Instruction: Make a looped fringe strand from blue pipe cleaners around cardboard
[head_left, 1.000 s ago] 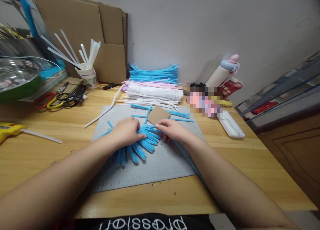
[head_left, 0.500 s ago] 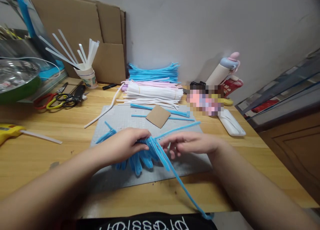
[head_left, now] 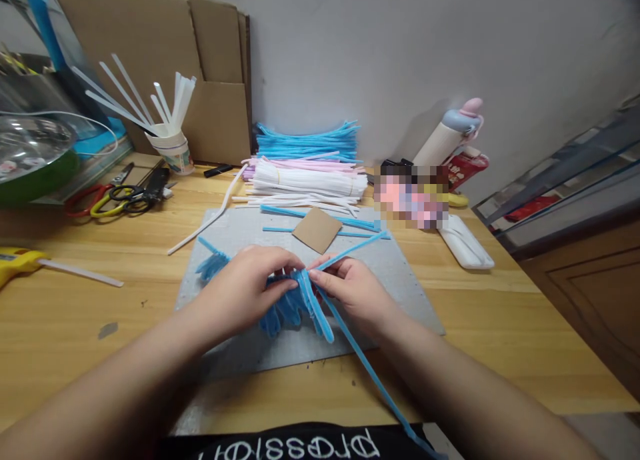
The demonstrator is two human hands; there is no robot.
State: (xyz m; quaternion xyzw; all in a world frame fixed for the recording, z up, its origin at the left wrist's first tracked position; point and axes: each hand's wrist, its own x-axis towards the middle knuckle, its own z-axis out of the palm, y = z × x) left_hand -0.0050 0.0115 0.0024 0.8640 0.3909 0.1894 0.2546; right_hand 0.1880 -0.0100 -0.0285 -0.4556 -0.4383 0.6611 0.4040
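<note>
Looped piece [head_left: 320, 317]: light-blue fuzzy pipe cleaner, bent into a row of narrow, round-ended loops. Held in the left fingers; loops hang below the fingertips, end loop between the 2 hands. More of it shows bunched past the left knuckles.
Blue stem [head_left: 357, 249]: straight, fuzzy, slanting up and away from the right fingertips.
Long tail [head_left: 367, 363]: thin blue fuzzy length from just below the right fingertips, slanting toward the body; lower end over the dark printed clothing [head_left: 300, 443]. Can't tell if it's 1 length with the stem.
Left hand [head_left: 255, 277]: back of hand up, fingers curled over the piece, thumb on the near side; thumb and index pinch the looped piece near its right end. Forearm in from lower left.
Right hand [head_left: 355, 290]: thumb on top, thumb and index tips together, pinching the blue stem next to the left fingertips. Other fingers curled under, mostly hidden.
Cardboard square [head_left: 317, 231]: flat, brown, smooth, cornerwise; just beyond the right fingertips, over loose blue stems [head_left: 277, 211].
Mat [head_left: 240, 227]: flat, grey, faint grid; under both hands.
Bundles: fuzzy straight stems well beyond the fingers; white bundle [head_left: 310, 182] nearer, pink stems [head_left: 300, 163] behind, blue bundle [head_left: 307, 142] farthest.
</note>
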